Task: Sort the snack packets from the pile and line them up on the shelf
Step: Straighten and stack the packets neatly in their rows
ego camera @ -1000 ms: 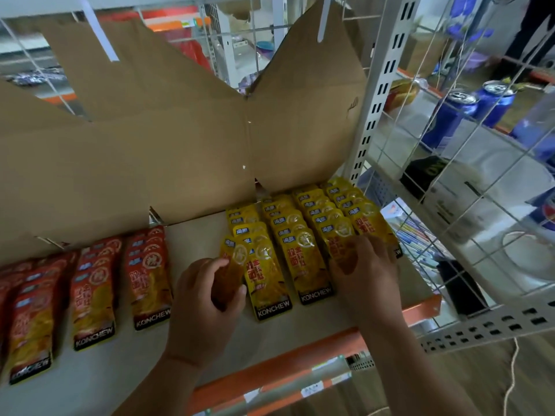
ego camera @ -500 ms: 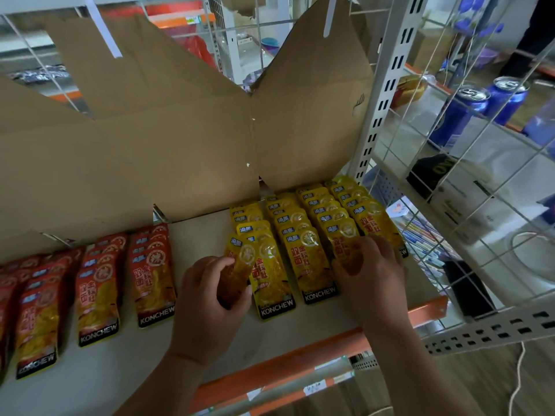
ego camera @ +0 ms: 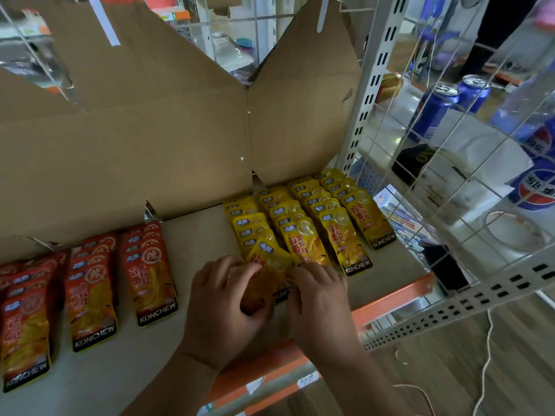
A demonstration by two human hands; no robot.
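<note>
Head view, lower centre: a yellow packet sits between both hands on the shelf, at the front of the leftmost of 4 yellow rows. Its long axis tilts upper right to lower left, off the row's line. With curled fingers the left hand pinches its lower left edge, and the right hand pinches its right edge. Both hands are equally near.

We note both forearms reaching in from below the yellow packet, backs of the hands toward the camera. Left hand: fingers and thumb curled round the packet's lower left side, gripping it. Right hand: fingers bent, tips at the packet's right edge; a grip there cannot be confirmed.
</note>
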